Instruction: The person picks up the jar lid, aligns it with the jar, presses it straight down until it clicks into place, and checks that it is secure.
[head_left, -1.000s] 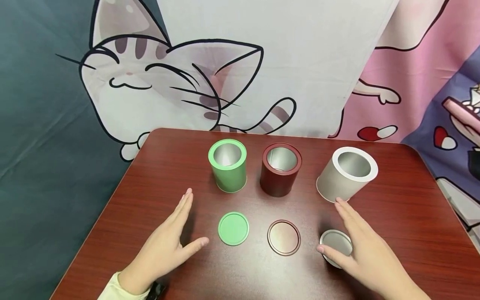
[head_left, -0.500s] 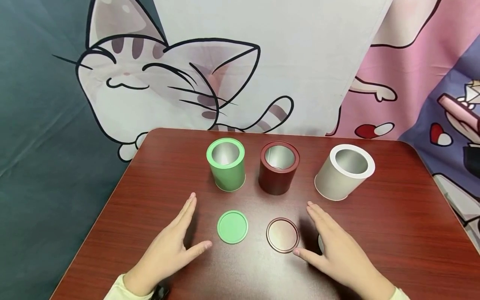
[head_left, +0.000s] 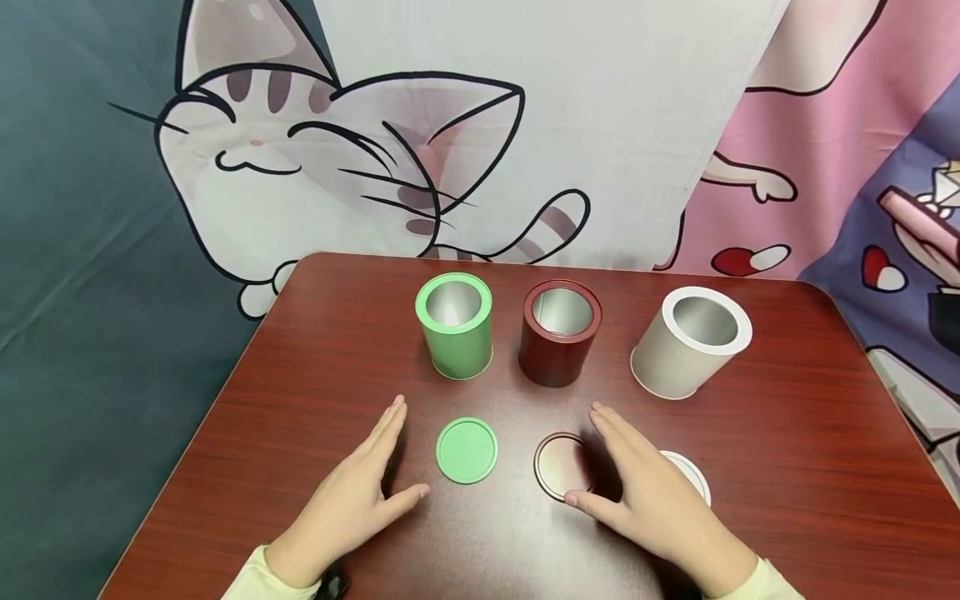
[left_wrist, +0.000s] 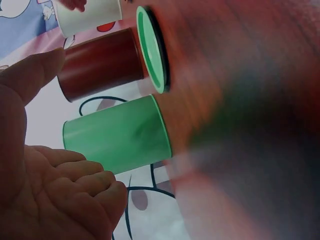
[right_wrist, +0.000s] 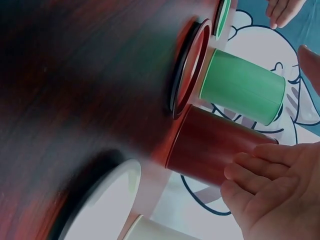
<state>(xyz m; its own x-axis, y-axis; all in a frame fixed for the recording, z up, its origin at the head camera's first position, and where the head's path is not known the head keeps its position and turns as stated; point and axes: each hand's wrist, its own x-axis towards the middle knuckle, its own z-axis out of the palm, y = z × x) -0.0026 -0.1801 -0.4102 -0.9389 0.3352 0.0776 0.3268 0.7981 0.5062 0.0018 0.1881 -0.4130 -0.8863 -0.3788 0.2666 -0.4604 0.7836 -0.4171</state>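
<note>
The red lid lies on the table before the red can, partly under the flat, released right hand. The left hand rests flat and relaxed beside the green lid. A white lid peeks out right.

Between my hands the green lid and dark red lid lie flat on the tabletop. Behind them, the green can, dark red can and white can stand in a row, with narrow gaps between them.
</note>
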